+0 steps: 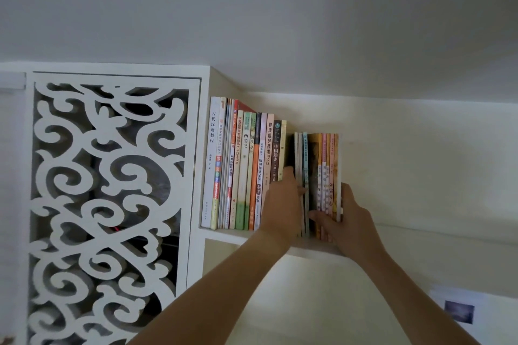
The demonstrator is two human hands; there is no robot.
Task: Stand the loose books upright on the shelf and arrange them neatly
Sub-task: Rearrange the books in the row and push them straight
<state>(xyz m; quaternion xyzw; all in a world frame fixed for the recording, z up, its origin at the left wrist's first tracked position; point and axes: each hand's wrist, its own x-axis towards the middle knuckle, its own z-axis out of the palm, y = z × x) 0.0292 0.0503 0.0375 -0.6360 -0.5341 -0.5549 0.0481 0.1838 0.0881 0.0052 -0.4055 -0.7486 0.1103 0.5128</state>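
Head view shows two hands up at a shelf (224, 233). On the right hand (353, 221) the thumb (319, 216) lies across the spines of a thin bunch (326, 176) of books, low down, and the other fingers curl round the far right side of that bunch, so this hand grips it from both sides. The bunch stands upright with pink, orange and yellow spines. On the left hand (283, 204) the fingers reach up flat against the left side of the bunch, by a pale blue book (305, 159), and slip into the dark gap beside it. You cannot tell if those fingers hold anything, since their tips are hidden in the gap; they look fairly straight and press on the books.

Just left of the left-hand fingers stands a long row (244, 165) of taller books, upright and close together, touching the side wall of the shelf. A gap sits between the row and the bunch, near the top. Past the right-hand fingers the shelf is a plain cream board with a cream wall behind.

Far left of the row is a white carved panel (106, 204) with curly holes. Low and far to the right of the hands a small dark picture (459, 312) hangs on the wall
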